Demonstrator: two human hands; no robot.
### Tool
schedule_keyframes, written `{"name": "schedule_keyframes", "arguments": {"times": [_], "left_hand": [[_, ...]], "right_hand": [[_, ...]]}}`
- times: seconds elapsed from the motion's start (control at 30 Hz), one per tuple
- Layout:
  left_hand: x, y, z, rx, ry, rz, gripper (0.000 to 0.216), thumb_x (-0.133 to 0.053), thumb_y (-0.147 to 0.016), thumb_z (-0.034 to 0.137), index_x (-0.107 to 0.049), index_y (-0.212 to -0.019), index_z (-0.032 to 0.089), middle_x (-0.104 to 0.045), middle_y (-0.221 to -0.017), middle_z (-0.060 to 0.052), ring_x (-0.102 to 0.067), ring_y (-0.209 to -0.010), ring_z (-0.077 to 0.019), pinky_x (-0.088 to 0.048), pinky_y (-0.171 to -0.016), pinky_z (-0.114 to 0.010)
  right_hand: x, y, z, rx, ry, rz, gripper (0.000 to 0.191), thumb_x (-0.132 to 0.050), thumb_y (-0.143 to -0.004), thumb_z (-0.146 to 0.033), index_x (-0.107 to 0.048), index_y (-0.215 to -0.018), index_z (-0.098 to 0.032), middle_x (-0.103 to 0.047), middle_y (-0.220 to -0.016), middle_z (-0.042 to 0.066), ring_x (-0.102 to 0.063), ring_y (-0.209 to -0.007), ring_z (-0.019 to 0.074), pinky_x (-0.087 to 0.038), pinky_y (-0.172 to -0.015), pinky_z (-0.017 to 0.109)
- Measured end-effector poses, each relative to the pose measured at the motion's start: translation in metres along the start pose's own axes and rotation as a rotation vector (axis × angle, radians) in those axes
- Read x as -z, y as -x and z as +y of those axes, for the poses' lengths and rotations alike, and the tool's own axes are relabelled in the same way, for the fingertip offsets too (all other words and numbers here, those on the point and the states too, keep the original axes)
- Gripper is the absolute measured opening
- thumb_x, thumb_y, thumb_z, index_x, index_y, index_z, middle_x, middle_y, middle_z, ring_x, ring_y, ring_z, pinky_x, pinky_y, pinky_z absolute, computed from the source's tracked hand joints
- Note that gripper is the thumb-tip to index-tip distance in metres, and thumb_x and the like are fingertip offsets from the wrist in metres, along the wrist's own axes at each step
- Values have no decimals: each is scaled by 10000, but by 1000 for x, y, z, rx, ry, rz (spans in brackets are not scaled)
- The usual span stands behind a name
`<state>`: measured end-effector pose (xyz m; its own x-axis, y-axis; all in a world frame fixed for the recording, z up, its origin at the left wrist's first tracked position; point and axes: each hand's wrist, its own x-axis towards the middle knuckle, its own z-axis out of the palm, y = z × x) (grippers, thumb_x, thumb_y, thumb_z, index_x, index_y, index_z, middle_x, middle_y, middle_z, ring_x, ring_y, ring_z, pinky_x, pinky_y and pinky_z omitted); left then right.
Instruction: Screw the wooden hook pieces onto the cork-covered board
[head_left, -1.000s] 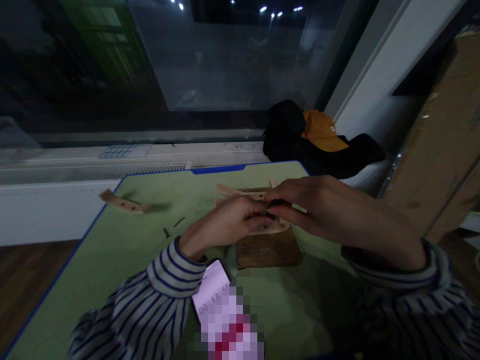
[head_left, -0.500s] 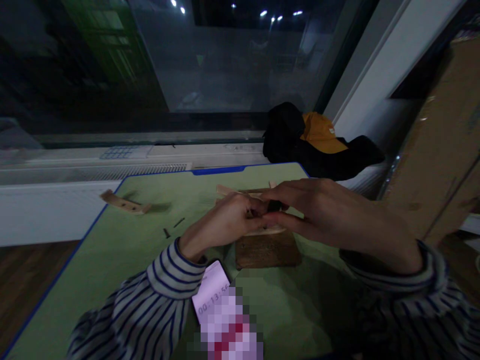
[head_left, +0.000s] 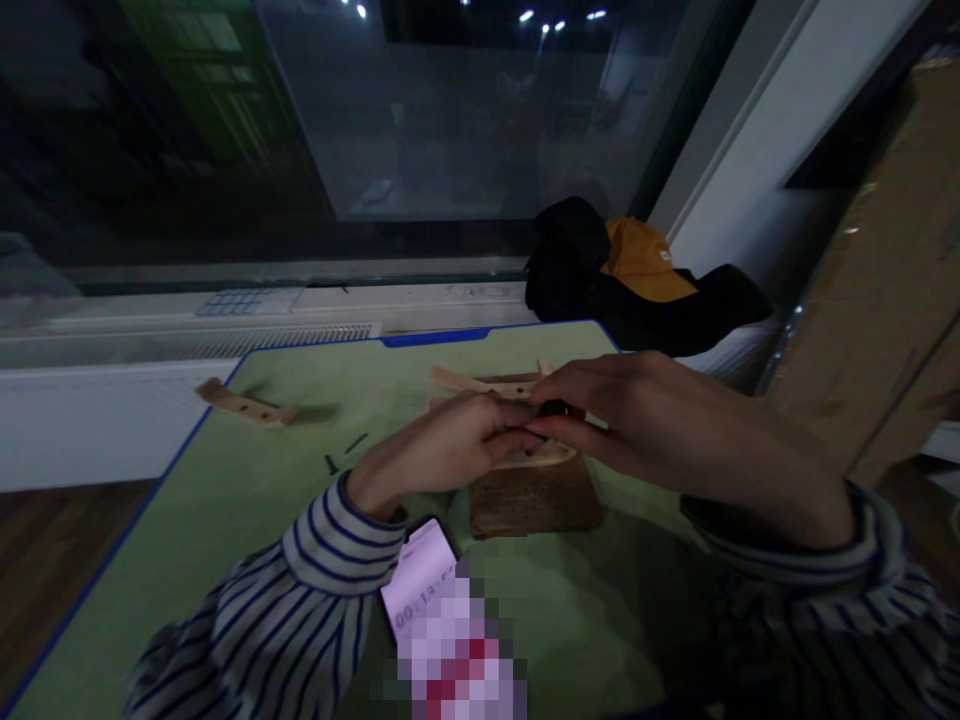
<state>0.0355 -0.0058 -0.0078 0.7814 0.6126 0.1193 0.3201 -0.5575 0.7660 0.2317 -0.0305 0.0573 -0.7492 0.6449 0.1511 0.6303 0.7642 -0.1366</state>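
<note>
My left hand (head_left: 461, 437) and my right hand (head_left: 645, 420) meet over a brown wooden board (head_left: 536, 500). Pale curved wooden pieces with holes (head_left: 551, 457) lie on that board, partly hidden under my fingers. A small dark piece (head_left: 553, 408) shows between the thumb and fingers of my right hand; its kind is not clear. The fingertips of my left hand are pinched together right beside it, and whatever they grip is hidden. Another pale wooden piece (head_left: 471, 382) sticks out behind my left hand.
A curved wooden piece with two holes (head_left: 246, 405) rests at the table's left edge. Two screws (head_left: 331, 464) lie nearer. A lit phone (head_left: 424, 575) is by my left sleeve. An orange cap (head_left: 649, 262) and dark cloth sit on the sill; a cardboard box (head_left: 870, 270) stands at right.
My hands stay over the board, with the fingers shifting slightly around the dark piece. The view has moved a little; the other things lie as before.
</note>
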Motion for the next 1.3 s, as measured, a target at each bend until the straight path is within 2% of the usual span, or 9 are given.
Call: {"name": "schedule_keyframes", "arguments": {"times": [0.13,0.3,0.37,0.47,0.63,0.9,1.0,1.1,1.3], "left_hand": [[-2,-2,0,-7,11,43,193,-565,-893,296,-681,-1019,208,-705,-979,4,-633,-898,-131,-455,-790,-238],[-4,-3,-2,-7,-42,167,162,-573,-885,265,-702,-865,168,-714,-856,-5,-631,-746,-116,-448,-691,-233],[-4,-3,-2,-13,-57,133,192,-553,-898,275,-699,-863,156,-713,-857,-14,-634,-774,-125,-452,-720,-239],[-2,-2,-1,-6,-73,64,175,-553,-900,255,-700,-917,162,-713,-902,-18,-635,-845,-139,-451,-766,-250],[0,0,3,2,-41,23,171,-521,-915,215,-679,-967,174,-705,-988,-13,-633,-902,-132,-453,-783,-239],[-3,-3,0,-16,-6,101,162,-589,-874,288,-696,-924,177,-710,-871,-3,-634,-768,-120,-458,-706,-237],[-4,-3,-2,9,-36,106,257,-543,-900,344,-692,-844,142,-695,-790,-23,-620,-726,-129,-458,-689,-253],[-3,-2,-2,5,-40,67,254,-523,-913,331,-691,-900,142,-707,-856,-36,-631,-804,-149,-465,-752,-272],[-2,0,1,29,26,18,200,-505,-920,240,-690,-965,181,-711,-968,-12,-637,-861,-134,-466,-774,-249]], "right_hand": [[-1,-1,1,-18,30,5,227,-470,-941,-318,-635,-1031,-190,-698,-967,40,-665,-816,165,-476,-696,280],[-1,0,0,7,7,12,302,-465,-941,-347,-563,-1192,-210,-676,-1044,41,-655,-890,171,-485,-758,287],[-1,1,0,40,-17,18,301,-463,-942,-304,-538,-1217,-209,-664,-1068,43,-644,-940,169,-480,-798,287],[0,2,1,64,-65,6,209,-446,-943,-236,-598,-1080,-194,-668,-1040,35,-641,-949,152,-473,-815,265],[-1,2,2,14,-32,-3,228,-461,-944,-353,-617,-967,-187,-695,-1001,30,-666,-866,148,-485,-757,257],[-2,0,-1,-23,36,-2,235,-463,-940,-340,-629,-1003,-185,-701,-998,44,-674,-842,172,-494,-734,288],[0,1,-2,15,2,2,283,-477,-932,-328,-582,-1152,-185,-680,-1065,63,-660,-907,187,-492,-772,307],[1,1,-3,72,-72,-1,319,-466,-929,-226,-531,-1240,-198,-656,-1124,59,-637,-974,172,-479,-802,291],[1,-1,-3,-3,-52,-27,207,-474,-937,-266,-639,-1024,-177,-695,-999,54,-660,-879,166,-482,-769,283]]}}
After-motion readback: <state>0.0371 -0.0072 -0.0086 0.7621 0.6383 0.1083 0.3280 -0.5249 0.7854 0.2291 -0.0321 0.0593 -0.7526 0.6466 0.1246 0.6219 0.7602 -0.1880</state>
